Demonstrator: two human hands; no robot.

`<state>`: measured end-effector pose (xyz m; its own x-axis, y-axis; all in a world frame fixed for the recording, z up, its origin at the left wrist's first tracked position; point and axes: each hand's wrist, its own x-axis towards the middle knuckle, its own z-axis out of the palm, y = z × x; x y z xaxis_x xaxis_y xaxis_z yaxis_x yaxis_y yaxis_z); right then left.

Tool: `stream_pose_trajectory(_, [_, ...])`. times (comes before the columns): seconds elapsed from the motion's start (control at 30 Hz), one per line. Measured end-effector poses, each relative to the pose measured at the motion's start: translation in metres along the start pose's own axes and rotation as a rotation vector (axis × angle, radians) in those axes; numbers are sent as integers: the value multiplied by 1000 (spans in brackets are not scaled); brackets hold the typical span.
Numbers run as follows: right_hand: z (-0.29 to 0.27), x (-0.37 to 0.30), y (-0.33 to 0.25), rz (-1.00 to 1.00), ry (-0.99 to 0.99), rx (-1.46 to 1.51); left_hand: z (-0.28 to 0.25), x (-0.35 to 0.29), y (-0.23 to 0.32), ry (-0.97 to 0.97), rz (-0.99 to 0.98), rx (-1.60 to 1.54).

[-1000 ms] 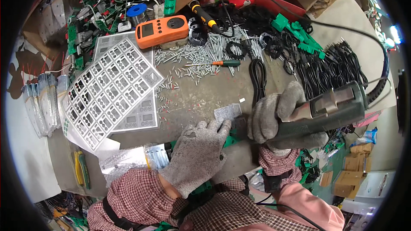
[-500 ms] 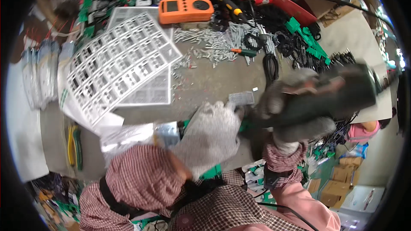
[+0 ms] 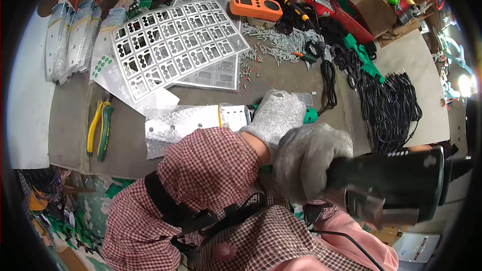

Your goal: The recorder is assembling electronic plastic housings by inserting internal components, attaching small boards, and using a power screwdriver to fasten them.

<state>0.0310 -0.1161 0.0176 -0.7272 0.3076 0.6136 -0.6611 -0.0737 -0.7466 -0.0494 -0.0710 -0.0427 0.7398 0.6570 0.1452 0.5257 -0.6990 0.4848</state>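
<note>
My left hand (image 3: pixel 279 117), in a pale grey knit glove, presses down on a green plastic part (image 3: pixel 311 116) at the table's front. Its fingers curl over the part, and most of it is hidden beneath the glove. My right hand (image 3: pixel 314 158), in a darker, soiled grey glove, is wrapped round the handle of a dark green power tool (image 3: pixel 401 183). The tool's thick body points to the right and is partly blurred; its exact kind is unclear. Left of my left hand lies a bubble-wrapped silver panel (image 3: pixel 188 122) with a yellow band.
White cut-out label sheets (image 3: pixel 181 37) lie at the back left, beside wrapped packs (image 3: pixel 80 35). Pliers (image 3: pixel 100 128) rest at the left. An orange multimeter (image 3: pixel 256 6) and loose screws (image 3: pixel 281 45) are farther back. Black cables (image 3: pixel 389 110) are heaped at the right.
My right hand has brought the power tool lower and nearer to my body. My left hand stays on the green part. The view has shifted, so the table contents appear farther right.
</note>
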Motion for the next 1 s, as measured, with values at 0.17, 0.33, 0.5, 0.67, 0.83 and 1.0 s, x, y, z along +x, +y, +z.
stream_pose_trajectory(0.17, [17,5,-23,40,282,-218,-19,-5,15,36,94,-25])
stream_pose_trajectory(0.33, [6,6,-14,35,161,-203,-15,-7,9,-44,-40,-81])
stream_pose_trajectory(0.5, [8,13,-29,49,46,-243,-22,4,17,-77,-19,-134])
stream_pose_trajectory(0.67, [-14,20,-11,-12,-43,-89,-23,-2,6,-46,-31,-119])
stream_pose_trajectory(0.83, [10,4,7,-154,185,-438,-18,-3,9,60,37,-88])
stream_pose_trajectory(1.0, [38,-7,-2,-50,459,-451,-27,-7,18,-23,-17,-49])
